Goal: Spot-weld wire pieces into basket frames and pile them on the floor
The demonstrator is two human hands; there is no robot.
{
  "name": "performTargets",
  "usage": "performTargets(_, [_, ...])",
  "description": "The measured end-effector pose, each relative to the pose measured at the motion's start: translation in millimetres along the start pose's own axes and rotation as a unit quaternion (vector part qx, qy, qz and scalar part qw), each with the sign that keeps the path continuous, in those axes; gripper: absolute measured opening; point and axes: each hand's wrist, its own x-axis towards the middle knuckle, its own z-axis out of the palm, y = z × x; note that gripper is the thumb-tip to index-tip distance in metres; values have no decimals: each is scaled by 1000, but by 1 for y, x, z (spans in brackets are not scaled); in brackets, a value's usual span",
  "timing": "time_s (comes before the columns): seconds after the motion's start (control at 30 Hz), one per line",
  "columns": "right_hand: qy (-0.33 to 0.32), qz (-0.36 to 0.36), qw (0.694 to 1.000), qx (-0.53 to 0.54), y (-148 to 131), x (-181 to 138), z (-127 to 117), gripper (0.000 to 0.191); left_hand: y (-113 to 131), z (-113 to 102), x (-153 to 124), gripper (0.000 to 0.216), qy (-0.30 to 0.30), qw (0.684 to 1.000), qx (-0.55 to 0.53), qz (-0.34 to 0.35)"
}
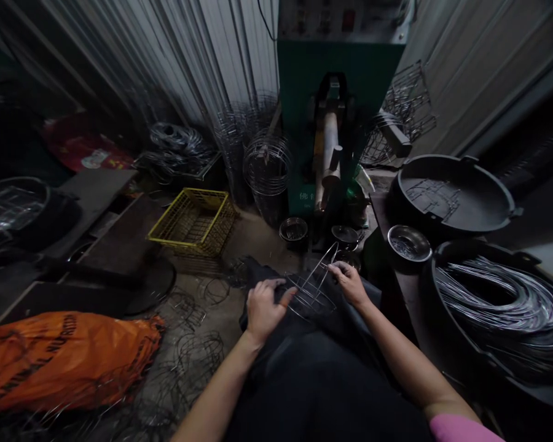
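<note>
Wire frame (pixel 311 291); green machine (pixel 304 73) just beyond.

a yellow wire basket (pixel 191 222) sits left of the green machine (pixel 336 80), an orange sack (pixel 64 359) farther left; right of the machine a black tub (pixel 429 293) holds coiled wire (pixel 502 301).

corrugated metal walls (pixel 221 55) | concrete floor (pixel 253 236) | green machine (pixel 304 80) | dim light
</note>
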Motion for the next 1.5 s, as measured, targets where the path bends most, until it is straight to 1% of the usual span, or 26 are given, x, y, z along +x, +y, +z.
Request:
performTargets(0.07, [2, -9, 1000, -1, 0, 0, 1, 35, 29, 4, 15, 51, -6, 990, 126, 68])
performTargets(0.13, [4, -18, 1000, -6, -1, 0, 1, 34, 52, 13, 26, 55, -23, 973, 199, 111])
performTargets(0.17, [4, -22, 1000, -12, -2, -1, 0, 34, 60, 18, 31, 55, -30, 967, 220, 128])
performTargets(0.23, [2, -30, 999, -22, -2, -1, -1, 33, 67, 29, 39, 53, -41, 956, 244, 158])
performTargets(0.37, [2, -35, 999, -25, -1, -2, -2, 30, 62, 42, 47, 43, -68, 943, 259, 196])
performTargets(0.5, [2, -31, 999, -13, 4, -4, 0, 29, 57, 50, 48, 32, -98, 943, 254, 192])
performTargets(0.63, [-2, -29, 1000, 1, 7, -5, -3, 30, 60, 53, 47, 33, -104, 944, 257, 181])
performTargets(0.73, [-5, -23, 1000, 13, 7, -6, -6, 31, 64, 51, 46, 37, -95, 942, 266, 181])
performTargets(0.83, [-5, -16, 999, 28, 8, -6, -7, 32, 67, 45, 46, 45, -90, 943, 265, 179])
performTargets(1.0, [8, -17, 999, 39, 10, -4, -6, 32, 70, 37, 47, 54, -111, 942, 262, 178])
performTargets(1.17, [25, -18, 999, 26, 8, -6, -5, 33, 73, 43, 47, 46, -94, 943, 277, 160])
performTargets(1.3, [42, -17, 999, 23, 8, -6, -4, 35, 75, 47, 48, 42, -96, 945, 274, 152])
performTargets(1.5, [44, 0, 997, 59, 13, 0, 0, 38, 75, 42, 55, 44, -113, 938, 287, 157])
